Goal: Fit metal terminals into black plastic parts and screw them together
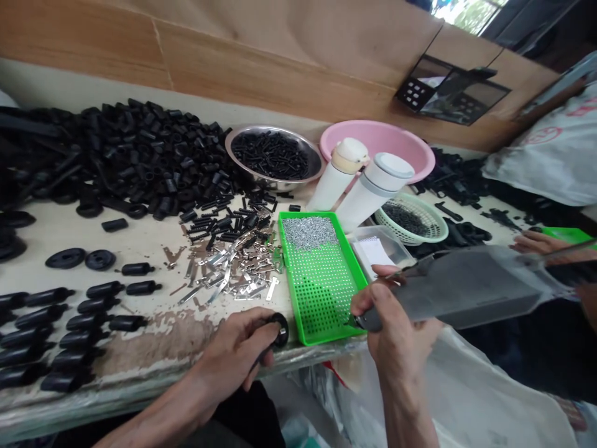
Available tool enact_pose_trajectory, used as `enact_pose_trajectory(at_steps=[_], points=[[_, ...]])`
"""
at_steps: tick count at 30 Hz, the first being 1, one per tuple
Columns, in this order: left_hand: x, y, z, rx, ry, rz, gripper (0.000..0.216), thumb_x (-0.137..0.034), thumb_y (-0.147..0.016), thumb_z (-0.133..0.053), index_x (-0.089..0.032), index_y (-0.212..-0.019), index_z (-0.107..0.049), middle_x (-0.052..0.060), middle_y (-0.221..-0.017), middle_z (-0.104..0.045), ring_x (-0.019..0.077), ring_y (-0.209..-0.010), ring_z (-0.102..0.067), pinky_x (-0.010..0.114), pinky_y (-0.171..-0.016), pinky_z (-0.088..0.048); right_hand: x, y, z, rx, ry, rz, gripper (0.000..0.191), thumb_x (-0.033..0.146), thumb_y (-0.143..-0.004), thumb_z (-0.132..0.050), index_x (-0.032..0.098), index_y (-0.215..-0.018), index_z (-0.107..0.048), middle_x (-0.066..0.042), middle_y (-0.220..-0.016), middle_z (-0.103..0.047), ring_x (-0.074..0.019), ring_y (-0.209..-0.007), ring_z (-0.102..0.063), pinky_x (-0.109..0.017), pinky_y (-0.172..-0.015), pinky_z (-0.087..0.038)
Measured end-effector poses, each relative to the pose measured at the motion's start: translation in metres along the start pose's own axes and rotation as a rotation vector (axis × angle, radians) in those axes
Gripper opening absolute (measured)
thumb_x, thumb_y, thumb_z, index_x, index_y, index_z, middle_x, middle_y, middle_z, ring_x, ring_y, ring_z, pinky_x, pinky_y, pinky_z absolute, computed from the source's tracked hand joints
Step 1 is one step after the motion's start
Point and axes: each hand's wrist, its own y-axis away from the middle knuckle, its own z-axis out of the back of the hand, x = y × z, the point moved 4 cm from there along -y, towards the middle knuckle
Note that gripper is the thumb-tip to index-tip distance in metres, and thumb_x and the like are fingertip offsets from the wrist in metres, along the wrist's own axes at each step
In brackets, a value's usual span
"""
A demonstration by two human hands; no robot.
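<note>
Black round-ended piece (281, 331) sits pinched in the left hand (245, 339), just left of the green tray (321, 305); I see the right hand (394, 317) wrapped around a grey tool (466, 283). I judge the work partway: black cylinders (76, 340) lie in rows, while loose black parts (140, 149) remain heaped.

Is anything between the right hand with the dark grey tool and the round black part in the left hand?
Yes: the near end of the shallow green perforated plastic tray lies between the right hand and the round black part in this view. Its low rim probably wouldn't block them.
</note>
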Motion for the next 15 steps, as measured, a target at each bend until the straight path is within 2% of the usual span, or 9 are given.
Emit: enact_pose_trajectory(at_steps=[5,15], points=[[0.0022,0.0002,0.0004,0.007,-0.016,0.011,0.032,-0.047,-0.084,-0.049,-0.015,-0.088,-0.057,-0.003,-0.061,-0.058,0.0027,-0.034,-0.036,0.017,-0.037,-0.02,-0.0002,0.0011,0.0032,0.011,-0.057,0.005,0.025,0.024,-0.076,-0.067,0.015,-0.099,-0.06,0.006,-0.051,-0.056,-0.012,-0.042,-0.052,-0.028,-0.047,-0.04],[0.0011,0.001,-0.0006,0.017,-0.022,-0.013,0.03,-0.045,-0.086,-0.048,-0.016,-0.087,-0.056,-0.003,-0.061,-0.058,0.0025,-0.035,-0.036,0.018,-0.039,-0.021,-0.0066,0.0032,0.0042,0.001,-0.047,-0.001,0.03,0.028,-0.076,-0.068,0.014,-0.102,-0.061,0.006,-0.051,-0.055,-0.0114,-0.043,-0.052,-0.028,-0.048,-0.039]])
